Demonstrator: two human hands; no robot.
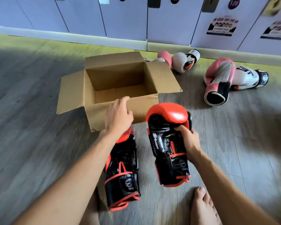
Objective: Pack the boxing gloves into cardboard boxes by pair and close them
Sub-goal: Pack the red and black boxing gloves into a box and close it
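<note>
We grip red-black glove (167, 143) in our right hand (189, 142), thumb and fingers clamped round its palm side, just short of open cardboard box (94, 114).
Our left hand (118, 116) hovers at box's near wall, fingers loose, slightly apart, holding nothing; rim contact unclear.
Second red-black glove (122, 168) lies on floor under our left forearm.
Risks we see:
- one-handed grip on glossy padding may slip
- glove may snag near wall and shove light box
- reaching for pink-white gloves (221, 80) would break pair
</note>
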